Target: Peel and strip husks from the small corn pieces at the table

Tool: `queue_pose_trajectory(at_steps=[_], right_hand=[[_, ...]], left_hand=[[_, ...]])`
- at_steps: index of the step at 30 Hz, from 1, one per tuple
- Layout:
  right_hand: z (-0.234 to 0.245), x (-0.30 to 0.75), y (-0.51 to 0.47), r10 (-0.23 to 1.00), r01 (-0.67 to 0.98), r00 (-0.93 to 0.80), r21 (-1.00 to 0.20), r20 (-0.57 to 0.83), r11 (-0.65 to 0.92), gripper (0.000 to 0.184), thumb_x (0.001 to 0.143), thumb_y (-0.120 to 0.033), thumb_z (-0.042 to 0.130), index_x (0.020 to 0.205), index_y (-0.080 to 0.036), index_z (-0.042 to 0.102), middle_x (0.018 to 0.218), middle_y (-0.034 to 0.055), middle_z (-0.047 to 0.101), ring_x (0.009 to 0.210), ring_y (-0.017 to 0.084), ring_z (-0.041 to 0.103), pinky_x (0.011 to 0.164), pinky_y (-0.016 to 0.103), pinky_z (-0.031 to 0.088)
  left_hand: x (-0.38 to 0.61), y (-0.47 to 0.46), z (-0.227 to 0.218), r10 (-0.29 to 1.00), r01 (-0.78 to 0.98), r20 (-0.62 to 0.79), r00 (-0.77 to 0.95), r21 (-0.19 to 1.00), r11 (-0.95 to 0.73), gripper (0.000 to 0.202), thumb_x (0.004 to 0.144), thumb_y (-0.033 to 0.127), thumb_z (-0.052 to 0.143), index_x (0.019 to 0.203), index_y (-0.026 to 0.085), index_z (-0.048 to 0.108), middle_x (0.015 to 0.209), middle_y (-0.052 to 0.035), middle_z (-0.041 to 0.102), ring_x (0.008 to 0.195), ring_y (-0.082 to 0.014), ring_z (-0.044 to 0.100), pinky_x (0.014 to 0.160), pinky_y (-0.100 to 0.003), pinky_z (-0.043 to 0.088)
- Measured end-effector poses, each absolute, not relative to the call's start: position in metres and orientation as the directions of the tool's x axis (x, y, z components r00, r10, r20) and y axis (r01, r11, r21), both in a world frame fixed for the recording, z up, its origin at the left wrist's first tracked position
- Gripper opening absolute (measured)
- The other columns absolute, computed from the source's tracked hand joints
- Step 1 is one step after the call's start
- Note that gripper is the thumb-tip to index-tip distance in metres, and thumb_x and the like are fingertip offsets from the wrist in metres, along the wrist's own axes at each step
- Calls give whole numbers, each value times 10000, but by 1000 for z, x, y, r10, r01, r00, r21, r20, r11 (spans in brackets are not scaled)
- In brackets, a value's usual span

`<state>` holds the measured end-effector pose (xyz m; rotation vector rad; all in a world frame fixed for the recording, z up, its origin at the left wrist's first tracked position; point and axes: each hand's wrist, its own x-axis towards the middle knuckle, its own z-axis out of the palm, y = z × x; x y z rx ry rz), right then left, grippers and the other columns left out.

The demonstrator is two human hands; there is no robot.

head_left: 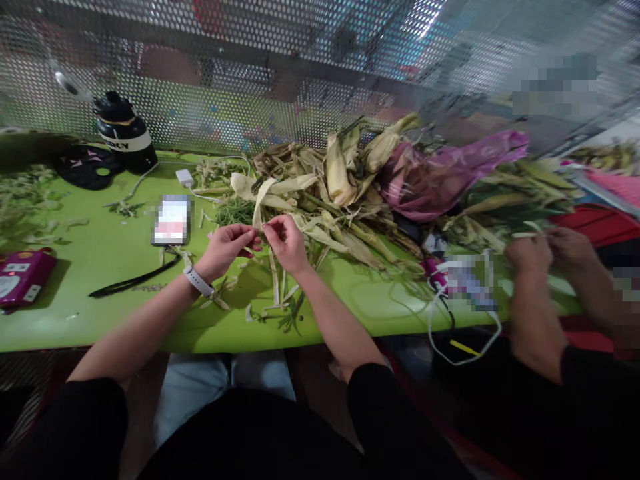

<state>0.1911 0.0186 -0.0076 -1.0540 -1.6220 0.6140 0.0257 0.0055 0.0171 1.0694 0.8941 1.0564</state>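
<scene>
Perforated metal forms the screen [210,87] behind a lime-green bench [210,337]. Across the bench's middle sprawls a heap of dry husks [337,167], a crumpled pink plastic bag [425,180] among them on the right. A black bottle [131,143] stands on the left, near the screen. In front of the heap, the left hand [233,248] and right hand [287,243] almost meet. A lit phone [171,219] lies beyond the left wrist. Last, a narrow pale strip [260,200] rises between the hands, its lower end pinched in the right fingers; the left fingertips are bunched beside it, whether gripping I cannot tell.
</scene>
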Motion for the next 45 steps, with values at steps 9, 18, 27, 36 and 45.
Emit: queue_pose_trajectory(at_steps=[9, 18, 27, 36, 45], right_hand=[[-12, 191, 21, 809, 321, -95, -751, 580, 576, 214, 897, -391, 598, 867, -183, 636, 862, 34, 608, 746, 127, 594, 663, 255, 510], [-8, 198, 24, 582, 417, -259, -455, 770, 787, 101, 900, -308, 619, 924, -236, 686, 942, 61, 616, 928, 180, 613, 841, 342, 528], [-12, 198, 25, 588, 474, -265, -427, 765, 770, 119, 905, -316, 606, 948, -230, 677, 937, 73, 627, 945, 204, 609, 857, 373, 531], [-11, 196, 24, 564, 505, -217, -403, 797, 764, 145, 909, -331, 603, 882, -230, 704, 861, 55, 616, 846, 173, 613, 764, 318, 538], [-11, 196, 21, 597, 484, -211, -448, 774, 752, 166, 924, -330, 577, 881, -238, 708, 882, 56, 599, 860, 176, 595, 790, 324, 513]], left_hand=[[27, 8, 7, 961, -163, -23, 274, 984, 70, 308, 765, 396, 745, 853, 115, 654, 756, -42, 682, 639, -123, 664, 549, -221, 519], [23, 9, 19, 960, -276, -157, 231, 936, 220, 86, 815, 182, 678, 799, 99, 662, 697, -17, 646, 512, -47, 566, 460, -147, 403], [22, 7, 24, 939, -316, -234, 253, 897, 309, 72, 801, 145, 691, 764, 85, 674, 624, -8, 616, 483, -42, 527, 493, -155, 432], [21, 11, 12, 955, -309, -156, 254, 922, 233, 153, 757, 251, 745, 779, 111, 690, 643, -15, 638, 527, -68, 568, 555, -198, 475], [25, 7, 14, 970, -307, -144, 195, 930, 200, 164, 748, 274, 729, 767, 114, 695, 631, -10, 642, 559, -75, 579, 589, -206, 488]])
